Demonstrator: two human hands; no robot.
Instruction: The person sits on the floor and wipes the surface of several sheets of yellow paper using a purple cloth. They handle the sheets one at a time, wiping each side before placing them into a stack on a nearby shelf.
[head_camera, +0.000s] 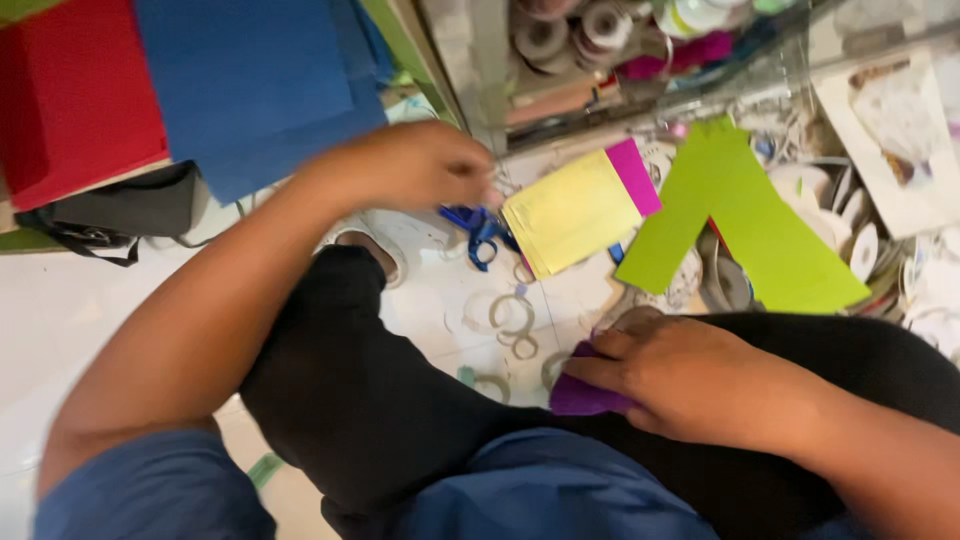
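Near frame centre, we are reaching our left hand (415, 165), fingers curled together, toward blue scissors (478, 228) beside yellow paper (570, 212). Lower right, our right hand (690, 375) is clamping a purple piece (580, 395) against the knee.

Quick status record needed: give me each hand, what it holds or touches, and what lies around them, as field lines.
left hand: reaching out over the floor, fingers at the edge of the yellow card, just above the blue scissors; grip blurred
right hand: resting on the lap, holding a purple piece
yellow card: on the floor, pink strip along its far edge
green paper: bent shape, right of the card
far left: red sheet, blue sheets
floor: cut paper rings
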